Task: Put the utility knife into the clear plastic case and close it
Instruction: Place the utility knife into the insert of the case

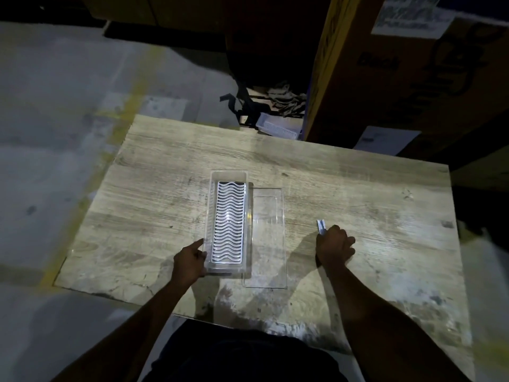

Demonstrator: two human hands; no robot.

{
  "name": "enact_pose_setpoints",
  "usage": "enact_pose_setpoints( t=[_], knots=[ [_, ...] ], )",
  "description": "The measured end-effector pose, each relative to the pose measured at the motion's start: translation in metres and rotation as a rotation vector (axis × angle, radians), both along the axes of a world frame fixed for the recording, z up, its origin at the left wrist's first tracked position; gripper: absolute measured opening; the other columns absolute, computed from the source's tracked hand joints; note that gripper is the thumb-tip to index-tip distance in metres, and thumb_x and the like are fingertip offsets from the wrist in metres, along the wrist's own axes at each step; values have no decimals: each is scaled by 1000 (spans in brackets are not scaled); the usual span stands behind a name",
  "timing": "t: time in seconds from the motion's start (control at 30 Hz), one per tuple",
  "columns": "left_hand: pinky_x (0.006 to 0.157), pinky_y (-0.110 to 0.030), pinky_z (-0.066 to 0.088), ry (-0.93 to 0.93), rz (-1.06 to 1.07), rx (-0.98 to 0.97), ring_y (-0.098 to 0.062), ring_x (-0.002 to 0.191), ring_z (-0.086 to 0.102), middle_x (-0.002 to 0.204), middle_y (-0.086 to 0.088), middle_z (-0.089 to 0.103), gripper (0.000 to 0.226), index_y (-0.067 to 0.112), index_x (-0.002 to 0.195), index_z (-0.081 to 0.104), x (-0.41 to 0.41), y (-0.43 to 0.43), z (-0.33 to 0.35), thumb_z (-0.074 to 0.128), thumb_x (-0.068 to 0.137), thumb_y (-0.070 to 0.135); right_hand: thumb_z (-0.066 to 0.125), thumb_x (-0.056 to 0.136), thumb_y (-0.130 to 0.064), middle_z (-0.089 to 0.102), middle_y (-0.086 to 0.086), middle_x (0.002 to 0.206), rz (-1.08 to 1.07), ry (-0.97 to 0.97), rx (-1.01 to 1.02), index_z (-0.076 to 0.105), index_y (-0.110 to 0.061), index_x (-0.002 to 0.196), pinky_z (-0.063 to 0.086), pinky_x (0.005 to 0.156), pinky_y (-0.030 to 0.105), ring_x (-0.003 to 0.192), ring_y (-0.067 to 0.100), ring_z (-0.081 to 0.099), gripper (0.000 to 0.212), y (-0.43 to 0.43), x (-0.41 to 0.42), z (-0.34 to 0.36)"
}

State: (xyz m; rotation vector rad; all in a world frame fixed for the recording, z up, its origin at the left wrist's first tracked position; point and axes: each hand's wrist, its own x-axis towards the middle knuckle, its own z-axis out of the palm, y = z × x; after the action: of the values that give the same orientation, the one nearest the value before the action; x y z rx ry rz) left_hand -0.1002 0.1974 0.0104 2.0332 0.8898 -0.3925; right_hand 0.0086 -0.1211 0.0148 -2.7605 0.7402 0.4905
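A clear plastic case (213, 186) lies open on the wooden table, its tray lined with a white wavy-ribbed insert (228, 223). Its flat clear lid (268, 238) rests on the table just right of the tray. My left hand (190, 261) grips the tray's near left corner. To the right, my right hand (334, 245) is closed over the utility knife (321, 226), whose silver tip sticks out beyond my fingers; the rest of the knife is hidden under the hand.
The worn wooden table (358, 194) ends close to my body. Beyond its far edge stand large cardboard boxes (399, 73), a second clear case (278, 126) and dark straps on the floor. Grey concrete floor with yellow paint lies to the left.
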Motion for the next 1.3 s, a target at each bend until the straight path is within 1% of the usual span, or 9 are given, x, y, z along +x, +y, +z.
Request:
enact_pose_setpoints(
  t=[0.2, 0.37, 0.53, 0.67, 0.73, 0.93, 1.0, 1.1, 1.3],
  knots=[
    [70, -56, 60, 3, 49, -26, -39, 71, 71, 91, -23, 71, 48, 14, 126, 60, 2, 1, -6, 54, 83, -4, 63, 82, -22, 60, 21, 112, -82, -36, 68, 58, 1, 106, 41, 95, 50, 113, 42, 47, 34, 7, 0, 2],
    [63, -45, 62, 13, 25, -17, -25, 57, 67, 76, -6, 68, 45, 16, 123, 62, 3, 4, -2, 58, 81, 0, 65, 80, -30, 63, 17, 107, -93, -54, 64, 62, -2, 103, 42, 92, 50, 109, 42, 48, 36, 19, 0, 12],
    [67, -38, 62, 13, 9, -51, -20, 58, 64, 74, -9, 70, 44, 14, 123, 62, 4, 6, 3, 62, 81, 3, 70, 78, -32, 66, 12, 99, -87, -162, 143, 66, -10, 93, 45, 86, 48, 104, 40, 48, 26, 46, -3, 28],
    [38, -24, 53, 22, -6, -166, -8, 37, 59, 67, -4, 61, 43, 13, 122, 61, 8, 7, 8, 67, 81, 2, 67, 76, -31, 66, 9, 98, -136, -261, 254, 67, -14, 91, 45, 84, 49, 103, 39, 47, 23, 82, -4, 49],
    [34, -22, 51, 28, -39, -202, -7, 34, 58, 69, -4, 59, 41, 14, 120, 60, 10, 8, 9, 67, 82, 2, 68, 75, -31, 67, 9, 98, -130, -288, 300, 67, -15, 92, 44, 83, 47, 105, 38, 47, 23, 102, -3, 61],
    [49, -28, 53, 30, -232, -187, -8, 42, 57, 61, 1, 57, 25, 17, 96, 60, 16, 20, 6, 74, 76, 11, 66, 75, -36, 69, 3, 100, -57, -254, 426, 65, -21, 97, 40, 93, 48, 114, 33, 42, 27, 166, -3, 95],
    [40, -19, 48, 47, -301, -171, 2, 35, 54, 58, 4, 59, 20, 21, 84, 57, 18, 26, 3, 74, 75, 15, 65, 74, -37, 69, 3, 97, -9, -249, 434, 65, -21, 96, 40, 92, 48, 113, 32, 41, 28, 185, -6, 97],
    [32, -16, 42, 60, -387, -186, 1, 35, 58, 59, -1, 66, 18, 24, 73, 54, 19, 32, -2, 71, 77, 19, 65, 74, -37, 68, 3, 94, 30, -238, 386, 67, -18, 91, 40, 88, 47, 109, 34, 43, 25, 209, -10, 88],
    [46, -15, 38, 71, -570, -112, -5, 50, 58, 59, 6, 62, 30, 29, 60, 46, 21, 37, -8, 63, 83, 38, 58, 84, -43, 67, 7, 101, 111, -96, 171, 66, -13, 93, 39, 95, 54, 109, 37, 45, 33, 236, -19, 47]
  ],
)
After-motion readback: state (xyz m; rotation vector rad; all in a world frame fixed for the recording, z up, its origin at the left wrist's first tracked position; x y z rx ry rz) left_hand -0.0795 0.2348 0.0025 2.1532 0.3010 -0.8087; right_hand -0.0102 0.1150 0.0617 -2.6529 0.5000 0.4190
